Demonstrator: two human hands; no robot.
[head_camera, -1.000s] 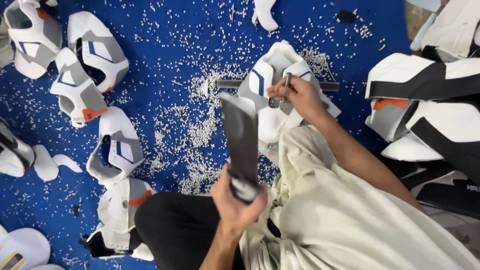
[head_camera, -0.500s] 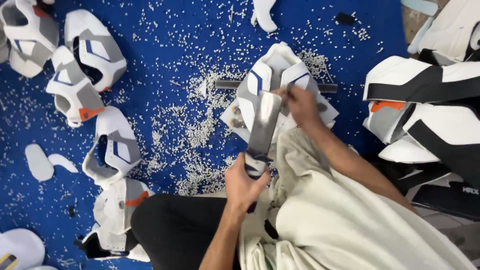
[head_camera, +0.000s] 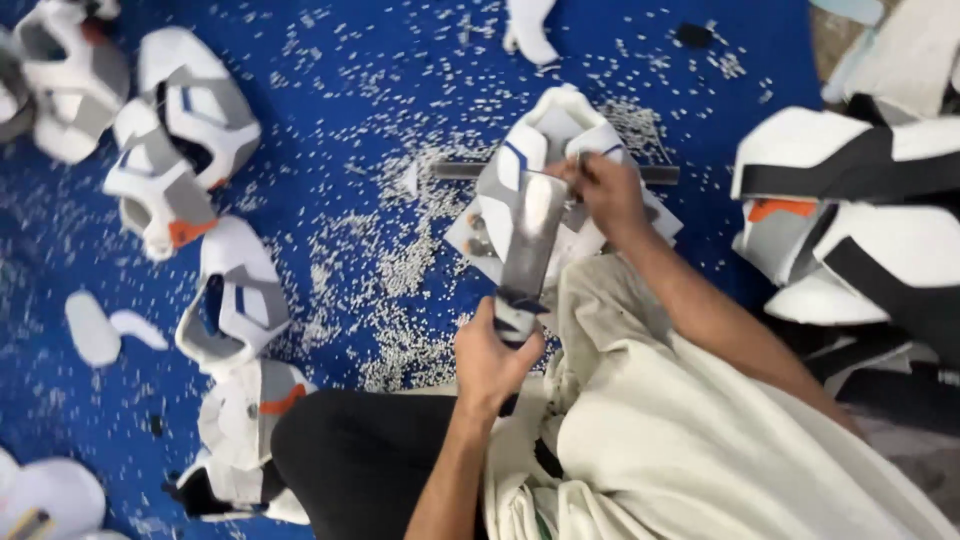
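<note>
Since the earlier frame, the flat metal blade (head_camera: 533, 240) has swung down from upright to lie against the white-and-grey shoe upper (head_camera: 545, 160). The left hand (head_camera: 495, 350) has its fingers closed around the blade's wrapped handle. The right hand (head_camera: 605, 195) has its fingers pinched shut on a thin metal tool at the upper's top edge. The upper rests on the blue floor mat (head_camera: 380, 70), over a grey metal bar (head_camera: 450, 170), amid scattered white punch-outs (head_camera: 400, 270). Other finished uppers (head_camera: 190, 110) lie well apart at left.
</note>
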